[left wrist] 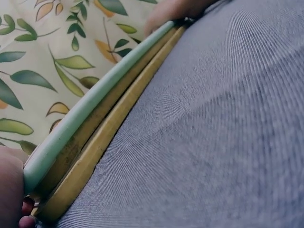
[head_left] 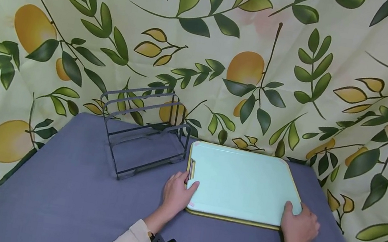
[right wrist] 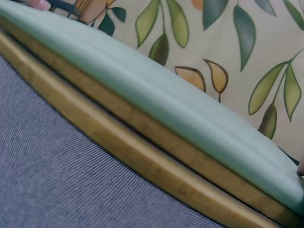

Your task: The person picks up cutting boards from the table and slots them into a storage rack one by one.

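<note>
A mint-green cutting board (head_left: pixel 241 183) with a slot handle lies on top of a tan board (left wrist: pixel 111 124) on the table. My left hand (head_left: pixel 176 192) grips the near left corner, thumb on the green face and fingers at the edge beside the slot. At the right edge my right hand (head_left: pixel 300 226) holds the stack, its thumb over the green top. In the wrist views the edges show a green layer over brown, with a narrow dark gap above the tan board. The fingertips under the edges are mostly hidden.
To the left of the boards stands a black wire rack (head_left: pixel 149 165) with several upright loops. A blue-grey cloth covers the table (head_left: pixel 69 186). Behind and at the sides hangs a curtain (head_left: pixel 199 41) printed with leaves and fruit.
</note>
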{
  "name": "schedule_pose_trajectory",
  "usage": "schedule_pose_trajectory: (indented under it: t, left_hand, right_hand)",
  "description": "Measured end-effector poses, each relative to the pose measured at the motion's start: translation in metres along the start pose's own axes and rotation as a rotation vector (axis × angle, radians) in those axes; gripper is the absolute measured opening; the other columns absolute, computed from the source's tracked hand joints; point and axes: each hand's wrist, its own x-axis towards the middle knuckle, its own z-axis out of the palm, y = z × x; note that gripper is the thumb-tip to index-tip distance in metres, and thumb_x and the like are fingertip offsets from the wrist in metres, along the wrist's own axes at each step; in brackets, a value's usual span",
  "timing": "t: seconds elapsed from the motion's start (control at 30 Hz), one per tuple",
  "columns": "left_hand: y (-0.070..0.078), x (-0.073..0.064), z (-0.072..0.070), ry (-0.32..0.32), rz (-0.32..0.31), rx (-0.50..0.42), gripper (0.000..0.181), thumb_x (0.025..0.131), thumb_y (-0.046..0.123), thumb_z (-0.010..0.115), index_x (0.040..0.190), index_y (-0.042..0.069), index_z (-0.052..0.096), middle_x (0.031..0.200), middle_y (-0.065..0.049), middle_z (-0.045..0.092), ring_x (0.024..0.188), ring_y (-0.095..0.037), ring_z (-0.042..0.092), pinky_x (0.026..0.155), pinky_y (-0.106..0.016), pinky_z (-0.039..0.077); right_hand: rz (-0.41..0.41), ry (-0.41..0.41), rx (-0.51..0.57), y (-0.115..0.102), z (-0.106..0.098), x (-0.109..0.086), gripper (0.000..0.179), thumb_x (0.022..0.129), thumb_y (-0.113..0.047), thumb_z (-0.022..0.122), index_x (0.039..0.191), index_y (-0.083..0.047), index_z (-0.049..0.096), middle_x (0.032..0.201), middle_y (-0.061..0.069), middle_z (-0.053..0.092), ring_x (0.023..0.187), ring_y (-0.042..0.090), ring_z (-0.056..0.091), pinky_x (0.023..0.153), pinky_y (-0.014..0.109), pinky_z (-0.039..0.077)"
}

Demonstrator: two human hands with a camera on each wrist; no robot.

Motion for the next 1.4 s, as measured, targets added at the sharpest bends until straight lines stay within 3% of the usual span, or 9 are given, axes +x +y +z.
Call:
schedule_pose_trajectory:
  t: [0.27,0.4,0.53,0.67,0.93,1.0,1.23,1.4]
  left_hand:
    - [-0.005,-0.003,-0.003,0.033,-0.067,-0.013,0.033,0.091,0.037,0.072,0.108,0.009,0.071,0.077,0.001,0.05,0.069,-0.015,0.041,0.065,-0.029,0.032]
    - [-0.003,0.001,-0.006,0.004,-0.077,-0.029,0.039,0.094,0.036,0.07,0.116,0.005,0.069,0.08,-0.002,0.05,0.074,-0.017,0.042,0.071,-0.032,0.034]
    - [0.004,0.009,-0.006,-0.028,-0.072,-0.051,0.048,0.095,0.035,0.069,0.128,0.0,0.065,0.085,-0.005,0.052,0.078,-0.02,0.042,0.078,-0.037,0.035]
    - [0.007,0.008,-0.004,-0.072,-0.077,-0.047,0.051,0.094,0.036,0.071,0.13,0.001,0.064,0.082,-0.002,0.048,0.075,-0.017,0.039,0.075,-0.034,0.033]
    - [0.007,0.004,-0.004,-0.093,-0.037,-0.067,0.033,0.094,0.036,0.071,0.104,0.005,0.065,0.078,0.001,0.04,0.07,-0.015,0.032,0.068,-0.028,0.025]
    - [0.007,0.003,-0.004,-0.113,-0.041,-0.074,0.032,0.095,0.036,0.07,0.104,0.006,0.065,0.079,0.001,0.04,0.07,-0.015,0.031,0.068,-0.027,0.024]
    - [0.002,0.005,-0.005,-0.101,-0.025,-0.073,0.045,0.095,0.035,0.069,0.125,0.002,0.065,0.08,0.0,0.042,0.072,-0.015,0.033,0.068,-0.028,0.025]
    - [-0.002,0.005,-0.005,-0.103,-0.018,-0.075,0.04,0.096,0.035,0.068,0.12,0.004,0.066,0.079,0.001,0.041,0.071,-0.014,0.032,0.067,-0.027,0.024]
  right_hand:
    - [-0.041,-0.025,-0.063,-0.015,0.007,0.007,0.067,0.102,-0.04,0.043,0.14,0.015,0.046,0.126,0.045,0.044,0.113,0.06,0.037,0.102,0.066,0.027]
    - [-0.051,-0.009,-0.035,-0.017,0.009,0.01,0.065,0.102,-0.04,0.044,0.138,0.014,0.049,0.125,0.044,0.045,0.113,0.06,0.038,0.102,0.064,0.027]
    - [-0.042,0.011,0.004,-0.015,0.007,0.013,0.067,0.101,-0.042,0.042,0.138,0.013,0.049,0.128,0.044,0.045,0.116,0.059,0.037,0.104,0.063,0.026]
    - [-0.007,0.01,0.026,-0.006,0.003,0.007,0.067,0.101,-0.042,0.042,0.139,0.013,0.049,0.129,0.043,0.044,0.117,0.058,0.035,0.105,0.063,0.024]
    - [0.009,0.006,0.067,0.005,-0.003,0.0,0.068,0.101,-0.043,0.04,0.139,0.012,0.05,0.131,0.042,0.044,0.121,0.057,0.033,0.106,0.062,0.023]
    - [0.02,0.008,0.072,0.007,-0.004,-0.002,0.067,0.102,-0.043,0.04,0.139,0.012,0.051,0.132,0.041,0.045,0.122,0.057,0.034,0.105,0.061,0.023]
    - [0.013,0.022,0.117,0.005,-0.001,-0.003,0.069,0.101,-0.045,0.042,0.139,0.012,0.052,0.132,0.042,0.046,0.12,0.057,0.035,0.106,0.062,0.022]
    - [0.018,0.031,0.125,0.004,0.002,-0.002,0.068,0.101,-0.044,0.042,0.137,0.012,0.053,0.131,0.041,0.047,0.119,0.056,0.035,0.105,0.06,0.022]
